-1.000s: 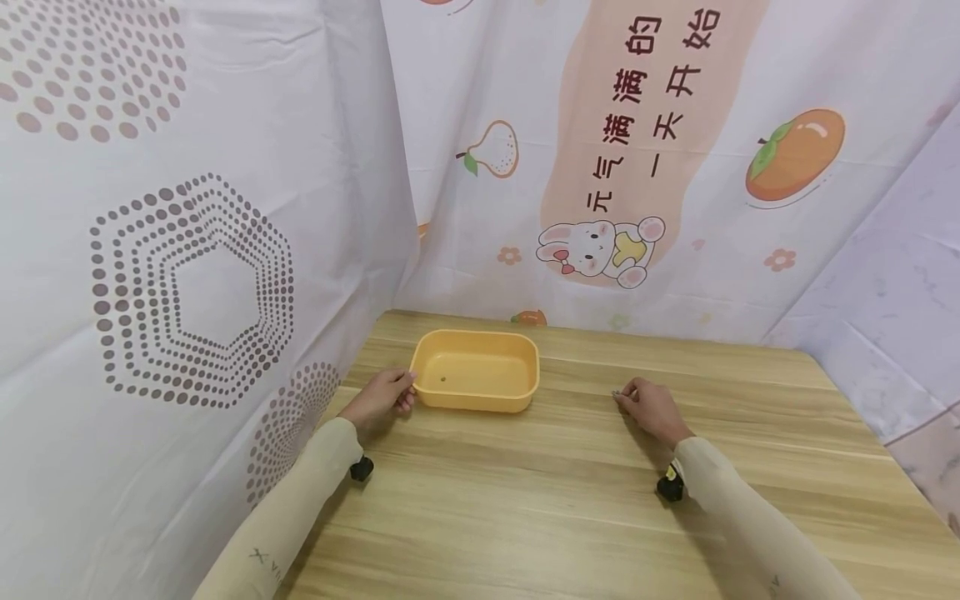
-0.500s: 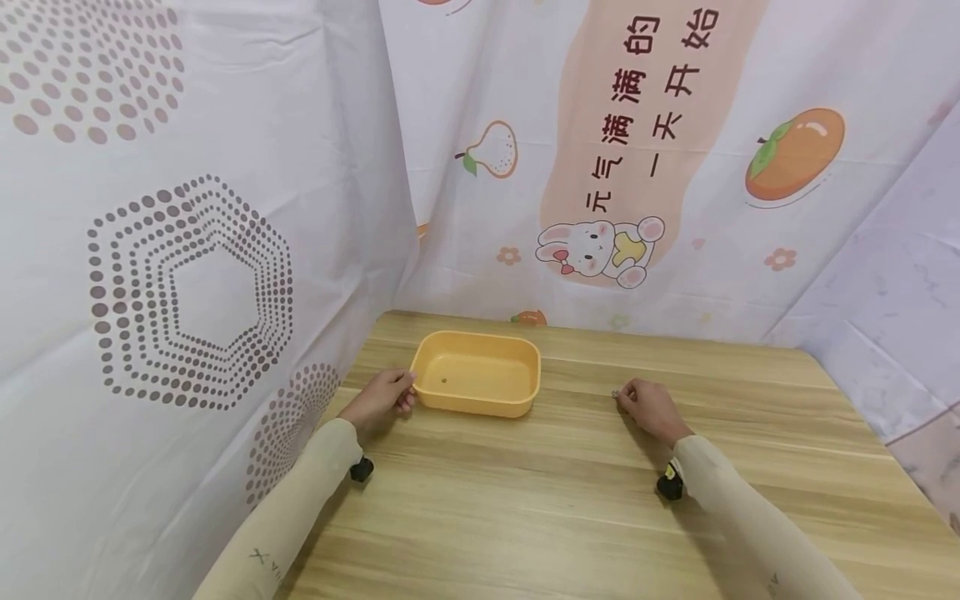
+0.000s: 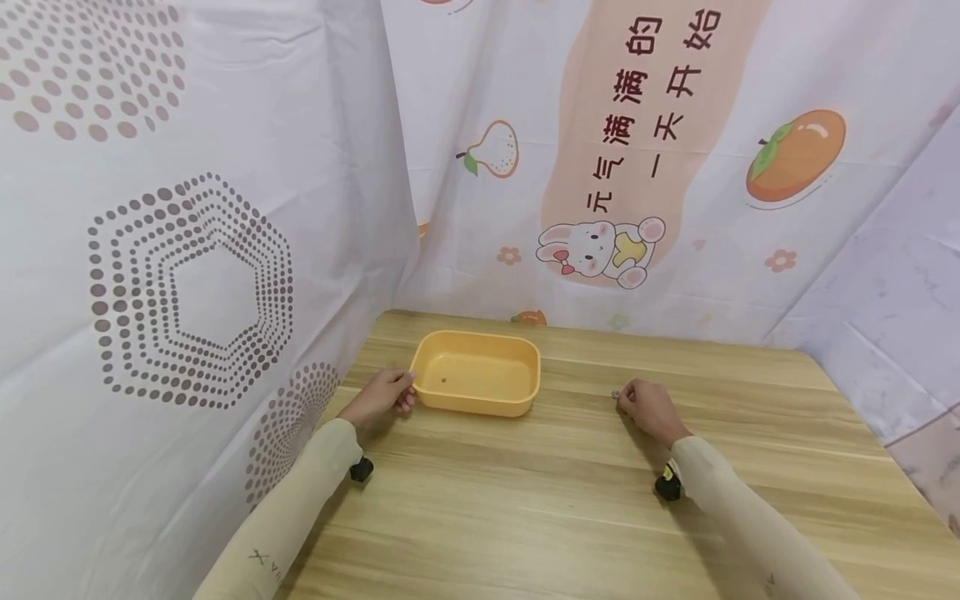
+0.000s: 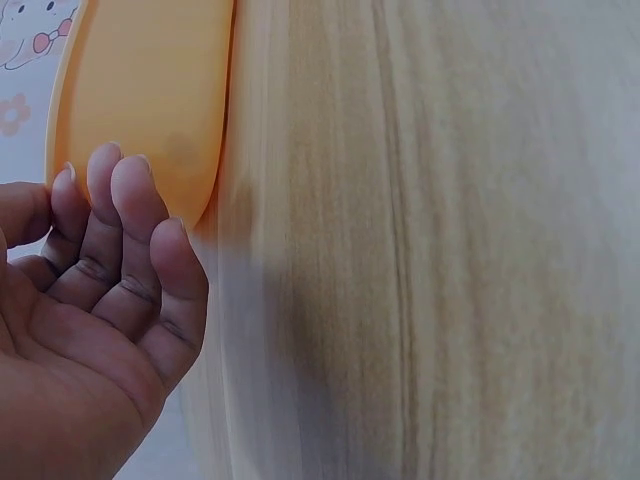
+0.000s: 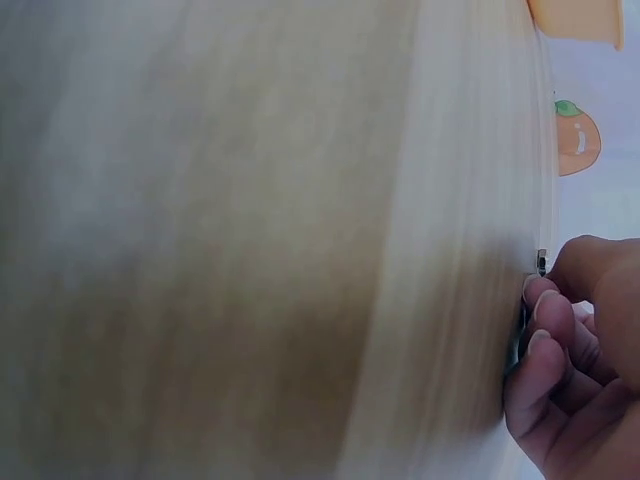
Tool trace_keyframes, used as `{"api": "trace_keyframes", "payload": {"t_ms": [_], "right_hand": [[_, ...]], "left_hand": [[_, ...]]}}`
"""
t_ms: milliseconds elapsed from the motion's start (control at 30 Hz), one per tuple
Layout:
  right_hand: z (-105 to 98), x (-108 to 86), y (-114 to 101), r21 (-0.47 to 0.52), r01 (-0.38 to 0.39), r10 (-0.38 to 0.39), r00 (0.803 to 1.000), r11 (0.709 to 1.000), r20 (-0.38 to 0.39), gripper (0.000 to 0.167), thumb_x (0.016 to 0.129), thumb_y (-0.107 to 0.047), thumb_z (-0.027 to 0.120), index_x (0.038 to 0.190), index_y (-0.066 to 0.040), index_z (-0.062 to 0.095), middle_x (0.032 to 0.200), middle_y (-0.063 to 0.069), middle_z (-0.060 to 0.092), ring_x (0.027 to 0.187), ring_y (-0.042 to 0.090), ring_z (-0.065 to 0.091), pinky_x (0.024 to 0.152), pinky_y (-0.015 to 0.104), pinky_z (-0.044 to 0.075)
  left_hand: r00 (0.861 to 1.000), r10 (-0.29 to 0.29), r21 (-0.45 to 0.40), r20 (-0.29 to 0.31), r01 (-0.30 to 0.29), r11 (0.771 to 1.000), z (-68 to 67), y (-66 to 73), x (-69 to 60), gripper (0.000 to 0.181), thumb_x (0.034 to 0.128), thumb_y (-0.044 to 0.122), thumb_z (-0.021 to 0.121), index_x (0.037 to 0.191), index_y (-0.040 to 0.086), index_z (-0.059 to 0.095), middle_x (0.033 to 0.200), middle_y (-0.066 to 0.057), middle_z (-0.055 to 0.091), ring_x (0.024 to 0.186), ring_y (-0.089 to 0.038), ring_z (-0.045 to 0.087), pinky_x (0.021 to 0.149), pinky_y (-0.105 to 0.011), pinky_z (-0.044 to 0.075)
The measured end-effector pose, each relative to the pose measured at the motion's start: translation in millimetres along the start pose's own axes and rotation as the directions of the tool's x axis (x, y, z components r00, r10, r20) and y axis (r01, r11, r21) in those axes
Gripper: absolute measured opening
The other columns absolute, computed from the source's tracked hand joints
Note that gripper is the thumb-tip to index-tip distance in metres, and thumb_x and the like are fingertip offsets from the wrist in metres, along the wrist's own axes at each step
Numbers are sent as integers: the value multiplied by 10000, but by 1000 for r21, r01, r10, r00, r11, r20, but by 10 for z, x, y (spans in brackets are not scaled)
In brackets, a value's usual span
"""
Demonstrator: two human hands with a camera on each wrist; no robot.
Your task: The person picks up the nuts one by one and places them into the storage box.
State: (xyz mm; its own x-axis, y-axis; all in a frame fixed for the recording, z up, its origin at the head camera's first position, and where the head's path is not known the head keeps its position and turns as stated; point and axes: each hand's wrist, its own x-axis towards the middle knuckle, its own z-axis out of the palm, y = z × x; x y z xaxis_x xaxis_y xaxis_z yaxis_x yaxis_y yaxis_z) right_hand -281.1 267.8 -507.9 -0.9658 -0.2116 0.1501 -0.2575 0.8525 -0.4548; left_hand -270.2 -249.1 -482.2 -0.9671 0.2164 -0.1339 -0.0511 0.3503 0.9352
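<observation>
A yellow tray (image 3: 476, 407) stands near the back left of the table, a tiny dark spot on its floor. My left hand (image 3: 384, 396) pinches its left rim between thumb and index finger; in the left wrist view the other fingers of the hand (image 4: 110, 290) curl beside the tray (image 4: 150, 90). To the right, my right hand (image 3: 651, 408) is low at the table, pinching a tiny metallic object (image 3: 616, 394). The right wrist view shows that small object (image 5: 542, 262) at the tips of the hand's (image 5: 580, 350) thumb and index finger; most of it is hidden.
The wooden table (image 3: 495, 508) runs up to a printed curtain (image 3: 480, 208) at the back. A white dotted curtain (image 3: 330, 208) hangs along the left side, close to the left hand. Black devices (image 3: 362, 469) are strapped at both wrists.
Compared with a second ago, the tray sits very slightly lower and to the right. The right hand has shifted barely, still at the small object; the left keeps its pinch.
</observation>
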Motion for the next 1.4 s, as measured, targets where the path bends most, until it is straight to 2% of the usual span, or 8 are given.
{"api": "trace_keyframes", "payload": {"t_ms": [200,467,733,1067,1400], "right_hand": [[10,-22,-40,9,-25,25,1000,1000,11,146,959,-36,564,918,2,698,725,37,668,589,152,568,570,342,506],[23,-52,-20,41,-6,6,1000,999,-6,132,947,-29,575,914,13,696,726,37,667,576,134,557,546,305,480],[22,-64,-8,102,-16,18,1000,995,-19,131,992,-59,581,943,-1,688,786,52,690,598,132,586,539,291,488],[-60,-68,-22,162,-27,31,999,986,-21,188,1047,-117,555,1019,31,668,739,41,670,623,159,619,547,302,502],[-52,-37,22,142,-12,18,999,990,-36,191,1043,-113,564,1050,43,673,755,40,684,605,137,620,515,283,490]], "left_hand": [[1000,3,-5,0,-3,1000,8,-21,8,344,1125,266,451,983,-7,603,855,-99,630,729,-182,581,653,-276,539],[1000,-4,-1,9,4,1000,5,-64,33,356,1125,278,451,985,-8,608,861,-106,632,729,-180,589,647,-269,539],[1000,11,-18,19,-11,1000,-1,-81,26,367,1125,277,452,980,-25,599,844,-99,622,718,-180,584,641,-277,536],[1000,10,-13,18,-9,1000,-4,-75,26,369,1125,282,454,976,-22,601,840,-94,621,717,-178,584,641,-280,537],[1000,5,12,0,-5,1000,2,-23,23,348,1126,261,449,979,-14,605,841,-94,627,722,-183,589,644,-279,543]]}}
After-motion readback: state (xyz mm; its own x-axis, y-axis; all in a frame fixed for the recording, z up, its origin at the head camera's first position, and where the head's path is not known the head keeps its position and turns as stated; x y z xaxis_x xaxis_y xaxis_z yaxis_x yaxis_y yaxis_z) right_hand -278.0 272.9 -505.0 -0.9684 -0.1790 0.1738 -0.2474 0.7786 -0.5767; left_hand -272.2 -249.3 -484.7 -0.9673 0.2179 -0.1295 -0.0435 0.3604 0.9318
